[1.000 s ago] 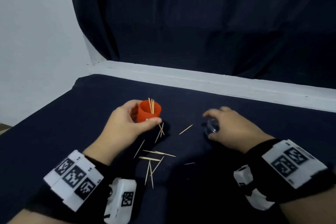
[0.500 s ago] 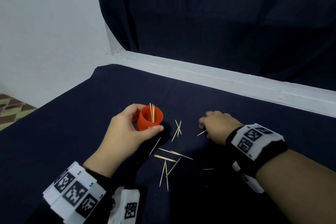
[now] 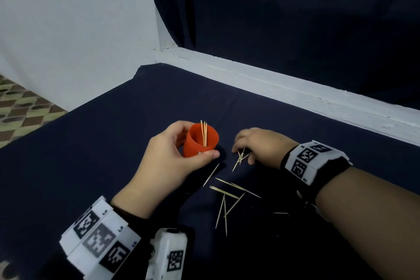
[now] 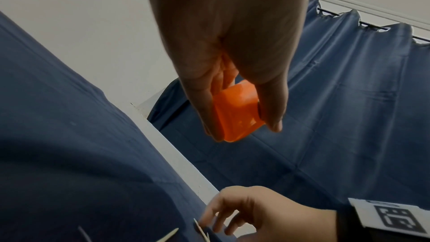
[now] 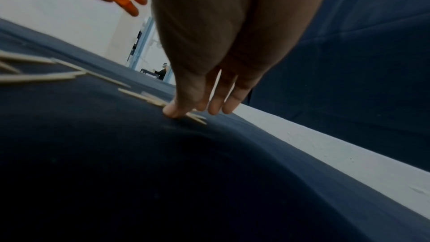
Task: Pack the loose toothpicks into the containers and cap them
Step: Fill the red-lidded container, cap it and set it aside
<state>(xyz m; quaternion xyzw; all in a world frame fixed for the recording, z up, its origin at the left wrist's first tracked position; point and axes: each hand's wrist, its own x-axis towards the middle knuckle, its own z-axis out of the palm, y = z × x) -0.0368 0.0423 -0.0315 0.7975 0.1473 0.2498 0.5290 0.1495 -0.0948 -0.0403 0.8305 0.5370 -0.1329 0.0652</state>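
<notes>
The left hand [image 3: 172,157] is wrapped round a small orange plastic cup-shaped container [image 3: 201,141], thumb on the near wall and fingers on the far wall, with the mouth open and tipped a little toward the right. A few pale wooden toothpicks [image 3: 204,133] already stand inside it, leaning on its far wall, their tips above the rim. The left wrist view shows the same grasp from below, the container's base [image 4: 237,117] showing between thumb and fingers.

Just below and to the right of the left thumb, a scatter of loose wooden toothpicks [image 3: 227,193] lies on the dark blue cloth-covered table [image 3: 113,143], some crossing one another.

Further right, the right hand [image 3: 261,145] is lowered onto a small crossed cluster of toothpicks [image 3: 241,158] just beside the container. Its fingers [image 5: 184,106] are bent down with the tips on the cloth among the sticks. It seems to be gathering them into a pinch, but whether any is truly gripped I cannot tell, since the fingers hide the contact.

So the step in hand is picking up loose toothpicks for the orange container; packing looks only partly done, and no cap is in view. The next move calls for a firm pinch on the thin sticks, lifting them together and turning them upright. They then drop into the open mouth while the left hand keeps the container steady.
</notes>
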